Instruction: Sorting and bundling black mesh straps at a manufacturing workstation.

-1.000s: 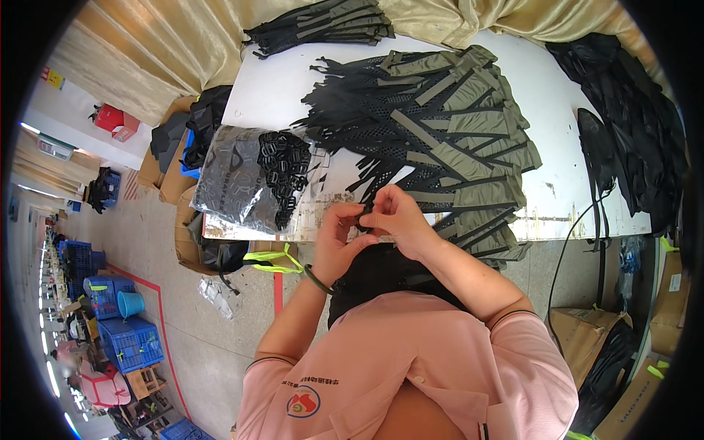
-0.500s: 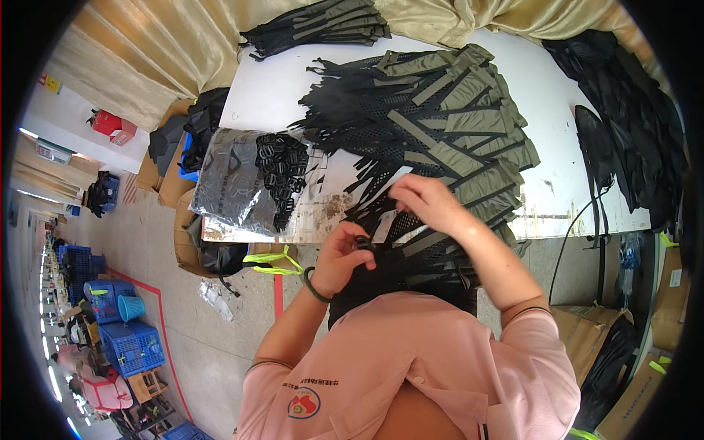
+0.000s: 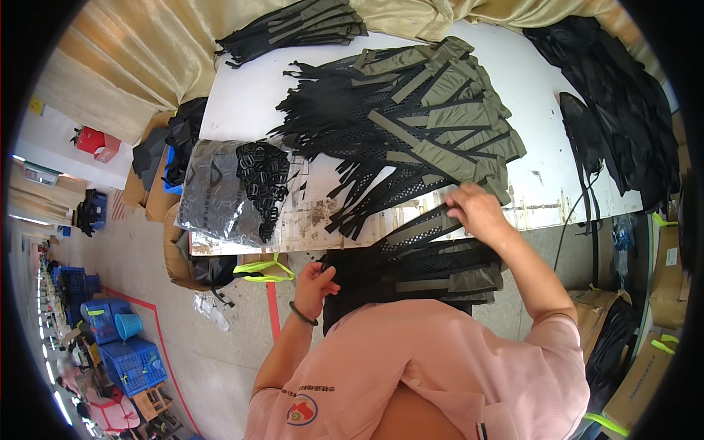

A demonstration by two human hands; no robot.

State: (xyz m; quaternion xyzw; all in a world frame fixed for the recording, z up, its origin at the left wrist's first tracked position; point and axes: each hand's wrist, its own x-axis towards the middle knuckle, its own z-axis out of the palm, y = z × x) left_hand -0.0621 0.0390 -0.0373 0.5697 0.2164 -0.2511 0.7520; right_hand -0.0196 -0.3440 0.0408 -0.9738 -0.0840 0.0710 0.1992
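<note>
"Okay, nearest first, quick: what's right in front of the pink shirt [image 3: 352, 359]?"

"Stack of dark panels [image 3: 475, 281] with olive ends, lying between the body and the near edge of the worktop [image 3: 539, 180]."

"Left hand [image 3: 314, 287]?"

"Lower left, just off that edge. Fingers curled, thumb near the fingertips, beside dark strap material. Can't tell if it's gripping anything; too small and dark."

"Right hand [image 3: 480, 213]?"

"Half closed, fingers bent in, tips on the right end of a mesh panel [image 3: 425, 231]. Looks like a pinch on it. That panel slants across the near edge, between the two hands, right end higher."

"What changed?"

"A second ago both hands were together at the edge, fingertips meeting over something small and black. Now they're well apart: right one out to the right, left one lower and further left. I'd read it as close finger work giving way to handling a panel by its length."

"Beyond that?"

"Big pile [image 3: 455, 125] of the same mesh and olive pieces, fanned over the worktop. Left of it, a clear plastic bag [image 3: 209, 194] with black buckles [image 3: 260, 183] bunched at its right side."

"Far end?"

"Smaller bundle [image 3: 315, 29] at the back, black fabric goods [image 3: 616, 95] heaped right, gold curtain [image 3: 147, 73] behind"
</note>
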